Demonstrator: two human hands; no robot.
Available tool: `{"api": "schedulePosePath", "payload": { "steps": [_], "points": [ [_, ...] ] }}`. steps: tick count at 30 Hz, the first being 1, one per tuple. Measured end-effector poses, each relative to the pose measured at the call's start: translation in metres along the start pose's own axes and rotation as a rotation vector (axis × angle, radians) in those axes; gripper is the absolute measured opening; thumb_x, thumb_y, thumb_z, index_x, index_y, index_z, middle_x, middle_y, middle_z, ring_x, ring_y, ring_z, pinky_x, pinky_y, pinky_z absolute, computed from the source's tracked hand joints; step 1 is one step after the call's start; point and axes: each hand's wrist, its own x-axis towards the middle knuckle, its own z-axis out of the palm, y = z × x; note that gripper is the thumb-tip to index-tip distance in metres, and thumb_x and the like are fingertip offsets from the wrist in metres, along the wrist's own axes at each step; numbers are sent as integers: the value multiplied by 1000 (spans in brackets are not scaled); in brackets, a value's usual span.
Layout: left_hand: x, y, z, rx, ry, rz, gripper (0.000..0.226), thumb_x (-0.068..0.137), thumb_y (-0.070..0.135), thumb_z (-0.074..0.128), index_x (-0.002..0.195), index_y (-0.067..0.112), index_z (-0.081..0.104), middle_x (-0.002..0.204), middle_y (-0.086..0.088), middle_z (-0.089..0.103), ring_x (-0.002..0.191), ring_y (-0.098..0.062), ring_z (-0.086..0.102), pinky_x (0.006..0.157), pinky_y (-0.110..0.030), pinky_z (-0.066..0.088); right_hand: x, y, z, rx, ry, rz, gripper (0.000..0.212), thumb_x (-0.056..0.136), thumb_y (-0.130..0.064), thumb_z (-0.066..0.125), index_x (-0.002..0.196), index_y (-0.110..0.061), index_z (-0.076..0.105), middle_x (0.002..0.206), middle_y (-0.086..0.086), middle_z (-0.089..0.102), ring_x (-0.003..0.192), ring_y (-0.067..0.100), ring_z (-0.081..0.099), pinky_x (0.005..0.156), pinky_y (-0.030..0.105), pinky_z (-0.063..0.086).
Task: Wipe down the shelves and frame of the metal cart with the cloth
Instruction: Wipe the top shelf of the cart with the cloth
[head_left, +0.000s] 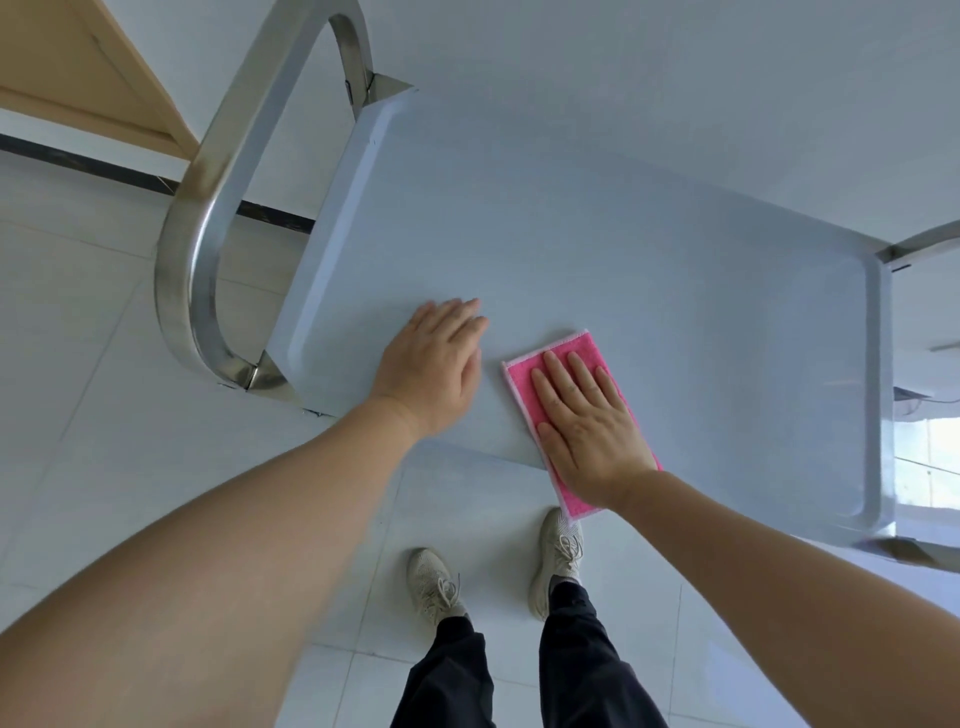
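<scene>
The metal cart's top shelf (623, 234) is a flat grey tray with a raised rim, seen from above. A pink cloth (524, 384) lies flat near its front edge, partly overhanging it. My right hand (587, 421) presses flat on the cloth, fingers spread. Resting palm-down on the bare shelf just left of the cloth is my left hand (436, 364), fingers together and holding nothing. The cart's curved steel handle (208, 208) loops up at the left end. Lower shelves are hidden under the top one.
A steel frame post (919, 244) stands at the cart's right end. White floor tiles surround the cart, and my two feet (556, 556) stand just in front of it. A wooden door (88, 78) is at the top left.
</scene>
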Motion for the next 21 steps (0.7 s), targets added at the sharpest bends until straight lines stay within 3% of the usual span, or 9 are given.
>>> {"api": "schedulePosePath", "payload": {
  "steps": [5,11,16,21],
  "points": [
    [-10,-50,-21,182,-62,-83,42,88,19,37,120,1,56,135,-17,51,127,-33,44,110,-47,26,0,0,0,-9,-17,8,57,94,-45,10,146,-23,-1,156,-2,0,145,23,-4,118,42,-2],
    [-12,-56,-18,132,-52,-108,50,85,24,27,120,4,56,136,-13,50,128,-32,42,110,-49,26,1,-3,-1,-35,-50,10,61,93,-45,6,148,-18,2,157,4,2,145,25,-8,118,42,-6],
    [-12,-59,-16,138,-71,-102,52,85,25,25,122,4,56,138,-13,49,129,-31,41,111,-52,24,17,-29,-6,-100,-28,-180,59,95,-42,19,147,-14,15,154,6,6,143,30,1,117,47,-1],
    [-13,-60,-14,146,-104,-102,57,86,26,21,129,5,51,143,-10,44,134,-28,36,113,-52,18,36,-27,-9,-65,-45,-269,58,95,-45,14,147,-23,3,155,-1,2,144,25,-4,117,44,-2]
  ]
}}
